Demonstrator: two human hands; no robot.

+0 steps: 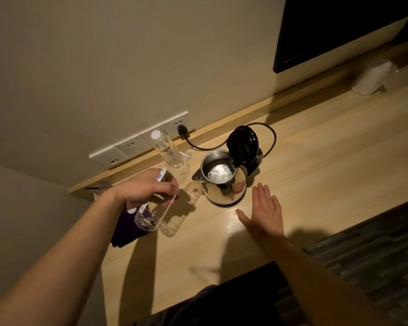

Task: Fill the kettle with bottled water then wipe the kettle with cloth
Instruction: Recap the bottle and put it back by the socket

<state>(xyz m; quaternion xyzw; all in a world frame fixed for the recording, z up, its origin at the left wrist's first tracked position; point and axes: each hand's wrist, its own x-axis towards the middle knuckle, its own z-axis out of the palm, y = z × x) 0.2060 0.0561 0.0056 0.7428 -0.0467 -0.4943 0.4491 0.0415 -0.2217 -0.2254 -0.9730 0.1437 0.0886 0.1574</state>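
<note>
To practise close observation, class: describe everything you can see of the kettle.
The kettle is shiny steel and stands upright on the wooden counter, its spout pointing left. Its black lid stands hinged open; the water level is unclear. A black cord runs to a wall socket. The right hand is beside it, apart.

Likely a hotel room: wall-side desk point(316, 172), socket strip point(137, 144), kettle point(222, 192).
</note>
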